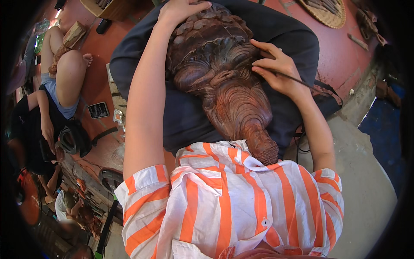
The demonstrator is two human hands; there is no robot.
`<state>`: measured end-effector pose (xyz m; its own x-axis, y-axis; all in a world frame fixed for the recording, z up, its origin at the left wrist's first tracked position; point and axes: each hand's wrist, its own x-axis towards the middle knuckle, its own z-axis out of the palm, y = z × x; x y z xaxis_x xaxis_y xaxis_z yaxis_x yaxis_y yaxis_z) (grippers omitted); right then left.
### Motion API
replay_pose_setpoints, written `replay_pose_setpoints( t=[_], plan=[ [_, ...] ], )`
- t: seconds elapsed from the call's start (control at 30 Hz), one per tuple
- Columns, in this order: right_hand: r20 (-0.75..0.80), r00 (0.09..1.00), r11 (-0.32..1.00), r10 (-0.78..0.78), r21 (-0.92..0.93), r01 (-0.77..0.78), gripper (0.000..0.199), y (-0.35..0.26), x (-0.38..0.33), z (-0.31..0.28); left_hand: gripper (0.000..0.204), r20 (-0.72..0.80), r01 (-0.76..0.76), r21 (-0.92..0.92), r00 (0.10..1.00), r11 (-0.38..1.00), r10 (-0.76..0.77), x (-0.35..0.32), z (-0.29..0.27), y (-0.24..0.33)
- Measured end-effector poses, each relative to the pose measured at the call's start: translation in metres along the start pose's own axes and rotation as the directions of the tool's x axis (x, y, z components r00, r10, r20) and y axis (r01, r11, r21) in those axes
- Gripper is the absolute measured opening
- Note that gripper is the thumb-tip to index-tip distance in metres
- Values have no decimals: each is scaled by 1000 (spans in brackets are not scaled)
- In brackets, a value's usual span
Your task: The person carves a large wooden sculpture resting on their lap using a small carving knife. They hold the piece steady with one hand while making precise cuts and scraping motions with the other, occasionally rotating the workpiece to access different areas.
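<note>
Here the big reddish-brown wood carving lies on a dark grey cushion in front of the person, stretching from twelve o'clock down to the centre of the view, its narrow ridged end touching the orange-and-white striped shirt. The left hand sits at twelve o'clock on the scaly far end of the carving, fingers curled over it and pressing down. The right hand, at about one o'clock from the centre, rests against the carving's right flank, its fingers drawn together and pinching a thin dark tool whose tip meets the carved grooves; the tool's handle runs back across the wrist towards three o'clock. At nine o'clock another person sits on the red floor, knees up, well apart from the carving. A woven basket lies at one o'clock near the rim.
</note>
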<state>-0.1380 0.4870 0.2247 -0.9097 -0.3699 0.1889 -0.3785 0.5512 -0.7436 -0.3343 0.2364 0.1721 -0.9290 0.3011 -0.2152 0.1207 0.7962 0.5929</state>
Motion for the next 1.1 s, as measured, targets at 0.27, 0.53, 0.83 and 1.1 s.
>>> replay_pose_setpoints(
  t=[0.27,0.53,0.83,1.1],
  plan=[
    [16,996,987,93,130,-94,15,0,-2,-1,63,-14,-11,-15,1000,1000,11,-2,-2,6],
    [-30,997,996,75,-51,-77,13,-17,0,9,63,12,-33,-18,999,999,34,1,-3,4],
    [15,997,972,78,220,-79,11,9,-4,-8,66,-16,-9,2,1000,1000,9,1,0,1],
    [-117,969,959,216,214,-187,13,2,-6,7,75,70,-137,127,989,982,129,15,9,-26]
  ],
)
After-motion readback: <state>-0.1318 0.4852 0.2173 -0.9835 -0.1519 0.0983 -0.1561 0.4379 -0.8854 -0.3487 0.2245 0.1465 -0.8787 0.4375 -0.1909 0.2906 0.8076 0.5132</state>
